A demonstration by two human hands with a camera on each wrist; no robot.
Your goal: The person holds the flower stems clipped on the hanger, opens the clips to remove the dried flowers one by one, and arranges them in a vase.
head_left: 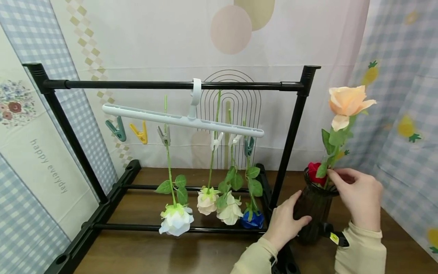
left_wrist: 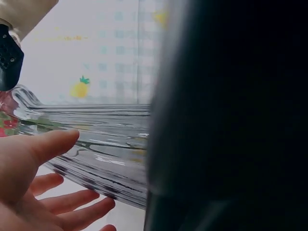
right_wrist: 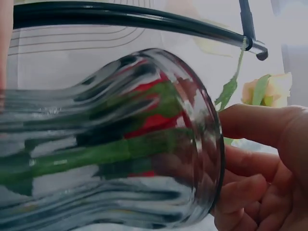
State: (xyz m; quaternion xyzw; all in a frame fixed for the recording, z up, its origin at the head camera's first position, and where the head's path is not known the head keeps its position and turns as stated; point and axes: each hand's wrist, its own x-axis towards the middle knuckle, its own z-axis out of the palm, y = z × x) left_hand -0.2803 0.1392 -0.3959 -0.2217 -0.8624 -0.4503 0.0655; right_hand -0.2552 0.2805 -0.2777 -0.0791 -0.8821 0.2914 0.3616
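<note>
At the right stands a dark, see-through ribbed glass vase point(head_left: 313, 217) with a red rose point(head_left: 315, 174) low in its mouth. My right hand point(head_left: 359, 194) pinches the green stem of an upright peach rose point(head_left: 350, 101) at the vase rim. In the right wrist view, green stem and red petals show through the glass. My left hand point(head_left: 285, 220) is at the vase's left side, thumb in front. The left wrist view shows its fingers point(left_wrist: 79, 202) fairly straight and spread along the glass; whether they all touch it cannot be told.
A black rack point(head_left: 171, 85) carries a pale blue hanger point(head_left: 184, 121) with several clips. Upside down from it hang a white rose point(head_left: 176, 220), a pale pink rose point(head_left: 207, 201), a cream rose point(head_left: 230, 211) and a blue rose point(head_left: 252, 220). The rack's right foot lies close to the vase.
</note>
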